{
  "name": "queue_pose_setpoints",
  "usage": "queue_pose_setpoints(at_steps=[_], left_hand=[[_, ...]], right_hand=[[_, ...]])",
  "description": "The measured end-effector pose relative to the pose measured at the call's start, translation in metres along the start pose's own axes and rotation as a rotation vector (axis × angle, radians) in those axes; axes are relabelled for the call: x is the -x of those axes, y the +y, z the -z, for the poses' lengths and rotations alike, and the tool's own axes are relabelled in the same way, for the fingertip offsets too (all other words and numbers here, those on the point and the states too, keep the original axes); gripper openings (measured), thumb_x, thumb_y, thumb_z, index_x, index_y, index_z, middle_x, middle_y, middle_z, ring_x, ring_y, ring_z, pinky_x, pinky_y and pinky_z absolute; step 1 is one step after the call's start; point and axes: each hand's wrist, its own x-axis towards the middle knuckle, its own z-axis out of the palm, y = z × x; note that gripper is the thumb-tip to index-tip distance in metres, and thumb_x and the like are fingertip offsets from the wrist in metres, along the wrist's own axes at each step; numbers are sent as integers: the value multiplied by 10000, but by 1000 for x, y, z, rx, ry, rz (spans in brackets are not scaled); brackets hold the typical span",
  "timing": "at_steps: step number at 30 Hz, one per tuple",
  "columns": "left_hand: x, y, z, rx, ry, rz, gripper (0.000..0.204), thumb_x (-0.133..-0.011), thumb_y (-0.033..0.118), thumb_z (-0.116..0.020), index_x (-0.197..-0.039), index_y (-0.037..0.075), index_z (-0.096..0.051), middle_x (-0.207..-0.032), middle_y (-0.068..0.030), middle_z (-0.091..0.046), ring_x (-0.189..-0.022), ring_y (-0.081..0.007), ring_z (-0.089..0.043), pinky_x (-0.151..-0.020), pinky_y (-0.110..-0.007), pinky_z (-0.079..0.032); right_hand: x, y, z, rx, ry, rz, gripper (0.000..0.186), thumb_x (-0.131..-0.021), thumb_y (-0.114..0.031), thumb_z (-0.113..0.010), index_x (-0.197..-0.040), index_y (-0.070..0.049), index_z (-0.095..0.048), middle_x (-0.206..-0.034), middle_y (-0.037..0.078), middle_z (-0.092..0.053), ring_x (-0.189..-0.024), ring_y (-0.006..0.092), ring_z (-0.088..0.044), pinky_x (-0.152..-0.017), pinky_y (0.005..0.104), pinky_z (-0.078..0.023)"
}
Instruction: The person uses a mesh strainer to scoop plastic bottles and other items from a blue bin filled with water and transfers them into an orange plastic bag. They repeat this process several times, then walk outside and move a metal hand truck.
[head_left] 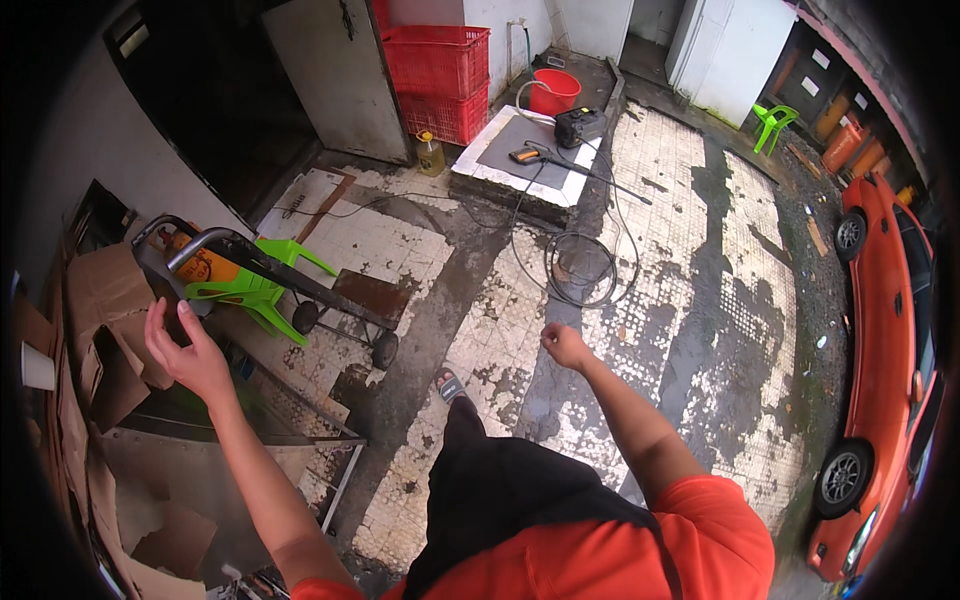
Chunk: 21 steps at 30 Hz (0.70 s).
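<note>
My left hand is raised with its fingers apart and holds nothing. Near its fingertips are a cardboard box and the curved handle of a hand truck; I cannot tell whether it touches either. A bright green plastic chair lies against the hand truck. Out in front of me, my right hand hangs over the worn tiles with its fingers curled in, and nothing shows in it. Beyond it lies a coiled black hose. A pressure washer and its spray gun rest on a low tiled block.
Red crates are stacked by an open door, with a yellowish plastic jug beside them. A red bucket stands behind the block. An orange car is parked at right, and another green chair stands far right.
</note>
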Motion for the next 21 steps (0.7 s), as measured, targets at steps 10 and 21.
queue_pose_setpoints(at_steps=[10, 21], left_hand=[[-66, -107, -164, -328, -215, 320, 444, -958, 334, -703, -1299, 59, -630, -1381, -165, -589, -1234, -355, -567, -1079, -541, -387], [-38, -127, -427, 437, -101, 521, 268, -1037, 50, -567, -1268, -83, -550, -1254, -210, -627, -1133, -275, -649, -1010, -367, -526]], right_hand=[[-33, 71, -19, 166, -634, -1028, 149, -962, -161, -619, -1055, -73, -695, -916, 97, -736, -695, 236, -736, -559, 388, -577], [-389, 64, -82, 263, -570, -558, 164, -892, -172, -630, -980, -84, -737, -885, 119, -738, -767, 250, -732, -674, 415, -584]])
